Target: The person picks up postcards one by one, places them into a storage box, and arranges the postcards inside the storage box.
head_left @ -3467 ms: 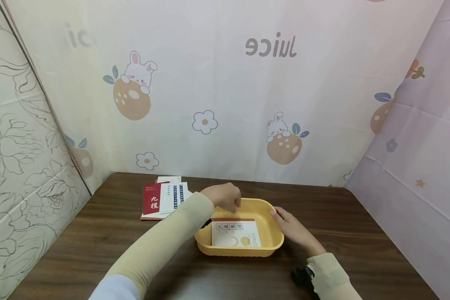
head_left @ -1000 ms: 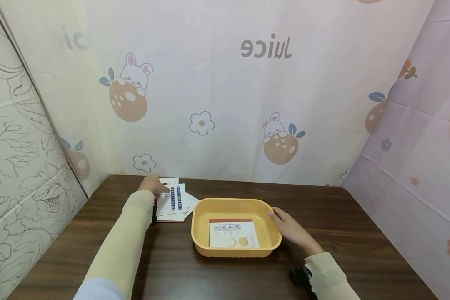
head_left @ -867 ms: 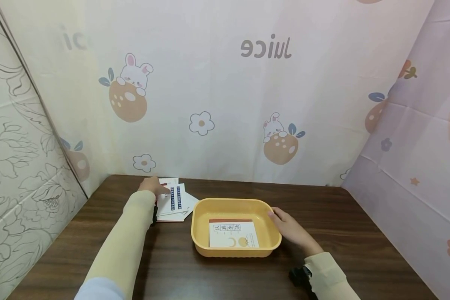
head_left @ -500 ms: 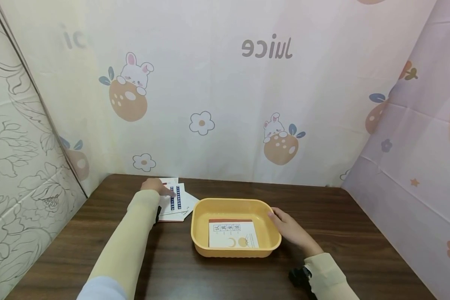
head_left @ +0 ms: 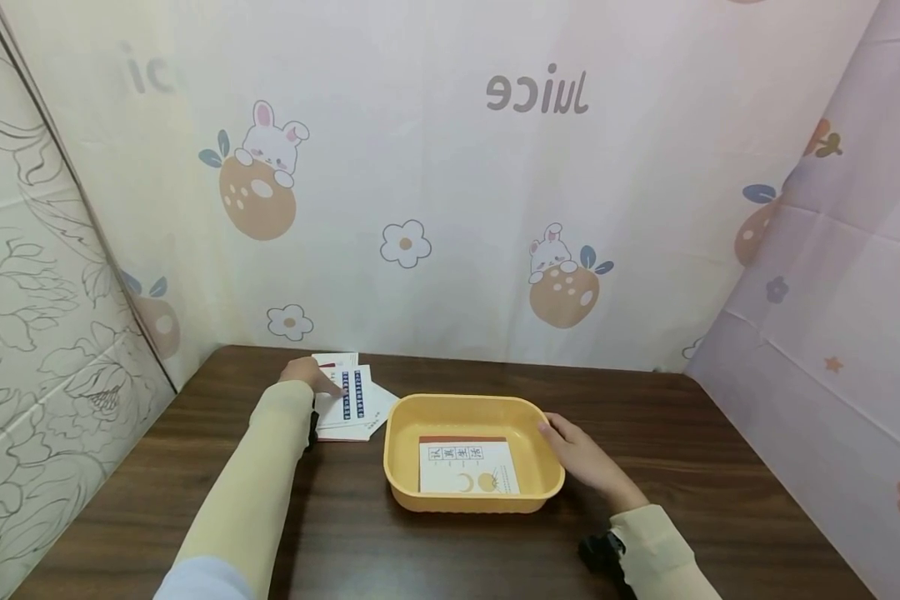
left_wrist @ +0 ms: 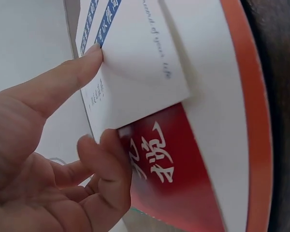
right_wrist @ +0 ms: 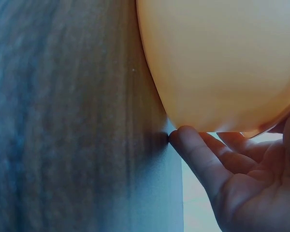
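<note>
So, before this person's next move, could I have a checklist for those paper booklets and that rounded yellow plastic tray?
1. Rounded yellow plastic tray steadied: ok, the right hand holds its right side.
2. Tray upright on the dark wood-grain table: ok.
3. Space left inside: ok, the white booklet with a moon drawing leaves bare space to its right.
4. Left hand at the white booklet with blue printed bands: ok, the thumb touches its cover.
5. That booklet pinched securely: cannot tell, its underside is hidden.
6. That booklet clear of neighbours: not ok, it overlaps the glossy red booklet with white lettering.
</note>
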Demonstrator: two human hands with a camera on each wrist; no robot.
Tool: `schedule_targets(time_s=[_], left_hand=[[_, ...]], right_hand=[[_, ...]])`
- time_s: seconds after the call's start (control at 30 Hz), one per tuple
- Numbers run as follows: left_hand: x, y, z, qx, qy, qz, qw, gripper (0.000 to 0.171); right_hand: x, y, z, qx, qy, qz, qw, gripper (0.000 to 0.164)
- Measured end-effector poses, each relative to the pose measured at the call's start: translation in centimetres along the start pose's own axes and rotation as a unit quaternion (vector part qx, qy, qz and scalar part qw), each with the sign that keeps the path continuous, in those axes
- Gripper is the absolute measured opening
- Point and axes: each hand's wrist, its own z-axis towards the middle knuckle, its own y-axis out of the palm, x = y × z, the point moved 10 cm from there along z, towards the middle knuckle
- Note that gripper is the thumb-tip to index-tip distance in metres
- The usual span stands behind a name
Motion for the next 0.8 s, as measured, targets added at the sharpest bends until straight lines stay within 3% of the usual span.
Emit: schedule_targets(time_s=[0.17,0.4,0.53,0.67,0.8], left_hand=[[-0.7,0.6,1.2,-0.006,-0.001,-0.017,0.9998,0.076],[-0.8,1.0,0.9,-0.032,0.003,-0.049,0.9983,0.065],[-0.5,0.6,0.9,-0.027,0.014,-0.066,0.9974,0.057],[-0.1,0.2,0.9,-0.026,0.026,-0.083,0.9959,0.035],[0.4,-0.1,0.8,-0.026,0.042,-0.097,0.994,0.037]], right_hand=[[-0.9,0.0,-0.4,-0.004,0.009,0.009,1.0,0.052],[0.2,0.0,0.2,0.006,0.005,-0.006,1.0,0.055],[0.2,0.1,0.1,-0.001,-0.002,-0.002,1.0,0.057],[-0.1,0.2,-0.1,-0.012,-0.01,0.004,1.0,0.058],[-0.3,0.2,-0.2,-0.014,-0.014,0.007,1.0,0.058]])
